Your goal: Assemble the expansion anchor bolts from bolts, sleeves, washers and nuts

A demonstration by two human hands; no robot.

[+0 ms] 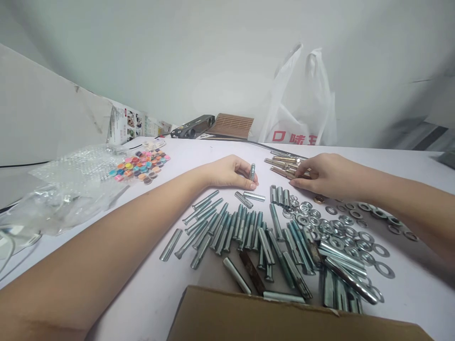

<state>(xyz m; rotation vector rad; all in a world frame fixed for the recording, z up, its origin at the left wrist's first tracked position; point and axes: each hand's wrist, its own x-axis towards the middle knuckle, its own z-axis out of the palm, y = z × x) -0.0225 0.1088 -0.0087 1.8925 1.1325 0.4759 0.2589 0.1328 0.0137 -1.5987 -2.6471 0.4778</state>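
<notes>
My left hand [229,173] is closed around a short metal expansion bolt [252,171], which stands upright between thumb and fingers. Two loose metal sleeves [249,197] lie just below that hand. My right hand [325,176] is at a pile of assembled expansion bolts [284,165], its thumb and fingers closed against the near side. What those fingertips grip is hidden. Nearer to me, many cone-ended bolts [220,227] lie in a rough row. Three short sleeves [279,195] stand beside scattered washers and nuts [334,227], under my right forearm.
A cardboard box edge [284,317] fills the near side, with larger sleeves [344,270] against it. Clear plastic packaging [67,189] and colourful small discs [142,166] lie left. A white plastic bag [302,104], a dark device [194,126] and a slatted mat [232,125] are behind.
</notes>
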